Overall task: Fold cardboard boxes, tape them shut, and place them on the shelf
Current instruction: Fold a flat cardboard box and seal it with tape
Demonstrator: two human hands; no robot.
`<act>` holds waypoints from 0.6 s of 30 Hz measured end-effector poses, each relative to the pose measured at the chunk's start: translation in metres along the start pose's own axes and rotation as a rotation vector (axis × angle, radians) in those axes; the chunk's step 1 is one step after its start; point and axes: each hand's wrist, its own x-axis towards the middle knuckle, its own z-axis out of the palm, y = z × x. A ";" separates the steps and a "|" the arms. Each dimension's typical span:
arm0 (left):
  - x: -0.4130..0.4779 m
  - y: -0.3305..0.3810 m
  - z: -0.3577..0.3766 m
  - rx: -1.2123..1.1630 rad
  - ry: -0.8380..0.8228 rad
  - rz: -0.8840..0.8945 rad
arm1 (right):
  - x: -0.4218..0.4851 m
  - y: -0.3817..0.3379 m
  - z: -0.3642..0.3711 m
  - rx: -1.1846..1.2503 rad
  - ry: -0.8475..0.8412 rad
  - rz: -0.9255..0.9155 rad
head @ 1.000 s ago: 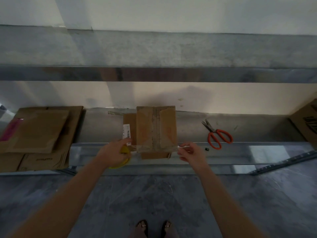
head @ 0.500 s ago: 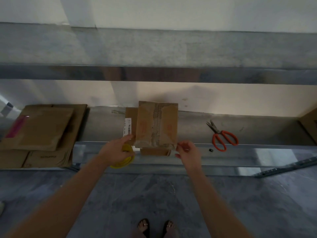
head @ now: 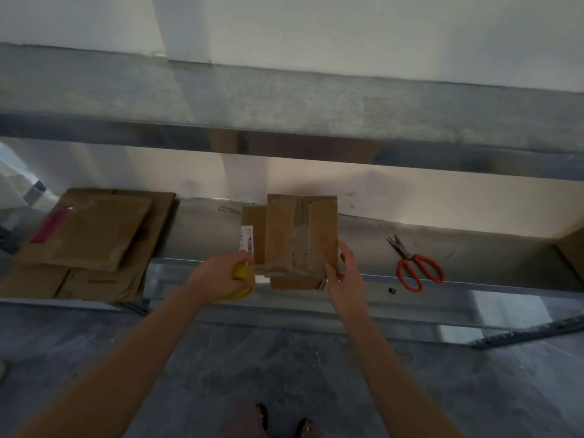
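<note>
A small folded cardboard box [head: 300, 235] stands on the lower metal shelf [head: 474, 257], a taped seam running down its top. My left hand [head: 218, 276] grips a yellow roll of clear tape [head: 241, 273] at the box's front left corner. A strip of tape stretches from the roll across the box's front edge. My right hand [head: 343, 276] presses against the box's front right corner, thumb and fingers on either side of the edge. A white label shows on the box's left flap.
Flattened cardboard boxes [head: 88, 241] lie stacked at the shelf's left end. Orange-handled scissors [head: 415, 265] rest on the shelf to the right, with a small black object [head: 392, 290] near them. Another box corner [head: 572, 248] shows far right. An upper shelf [head: 284, 105] hangs overhead.
My right hand has moved from pulling the tape end in the air to pressing it onto the box's right corner. The left hand stays on the roll.
</note>
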 end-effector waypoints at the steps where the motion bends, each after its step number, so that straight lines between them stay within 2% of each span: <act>1: -0.002 -0.003 -0.002 -0.003 0.006 0.021 | -0.001 0.000 0.002 -0.004 -0.013 0.006; 9: -0.009 -0.017 -0.012 -0.142 -0.125 0.148 | -0.001 0.007 0.017 -0.095 -0.001 -0.024; 12: -0.008 -0.024 -0.011 -0.160 -0.116 0.192 | -0.001 0.006 0.021 -0.043 0.015 0.007; 15: -0.003 -0.029 -0.013 -0.203 -0.102 0.157 | -0.002 0.004 0.020 -0.043 0.021 0.015; 18: 0.012 -0.033 -0.018 -0.096 -0.118 0.168 | -0.003 0.001 0.021 -0.038 0.018 0.017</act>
